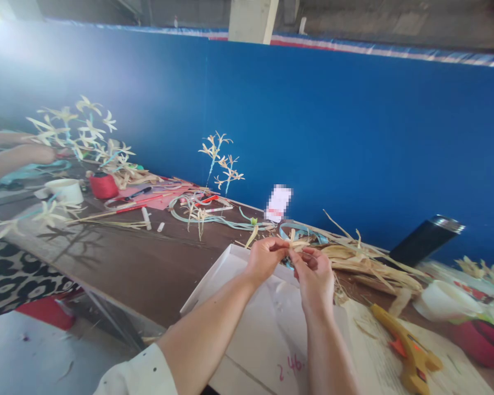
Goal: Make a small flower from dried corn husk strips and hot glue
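My left hand and my right hand meet above a white board on the brown table. Both pinch a small piece of pale dried husk strips between their fingertips. The fingers of each hand are curled tight on the strips. A heap of dried husk lies just beyond my right hand, with light blue ribbon beside it.
A yellow glue gun lies at the right on the board. A black flask, a white cup, a red spool and husk flower sprigs stand along the blue wall. Another person's arms are at far left.
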### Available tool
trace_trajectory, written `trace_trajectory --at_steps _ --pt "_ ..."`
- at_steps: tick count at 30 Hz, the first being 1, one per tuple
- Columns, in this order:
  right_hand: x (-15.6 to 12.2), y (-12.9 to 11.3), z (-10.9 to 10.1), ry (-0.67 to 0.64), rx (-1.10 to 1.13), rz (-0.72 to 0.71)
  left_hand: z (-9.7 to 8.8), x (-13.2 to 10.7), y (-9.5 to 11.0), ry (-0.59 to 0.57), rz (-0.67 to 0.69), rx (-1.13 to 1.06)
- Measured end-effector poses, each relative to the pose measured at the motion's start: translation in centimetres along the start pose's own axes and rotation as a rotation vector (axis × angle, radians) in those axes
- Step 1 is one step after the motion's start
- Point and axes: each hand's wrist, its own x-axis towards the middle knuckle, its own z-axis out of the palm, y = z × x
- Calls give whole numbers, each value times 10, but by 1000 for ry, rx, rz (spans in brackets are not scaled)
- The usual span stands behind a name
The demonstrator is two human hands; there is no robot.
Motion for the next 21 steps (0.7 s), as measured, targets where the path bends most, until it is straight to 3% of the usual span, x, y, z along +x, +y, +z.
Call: trace_trajectory --at_steps 8,15,17,21 --pt "2 -1 -2 -161 -98 54 -1 1 5 1 -151 -238" --pt "1 -2 -3 -176 -269 -22 -4 0 5 5 -139 -11" --pt "1 -1 -4 -161 -281 -59 -5 0 5 30 -73 119" --pt "2 3 -5 -131 -273 -76 -4 -2 4 65 194 322"
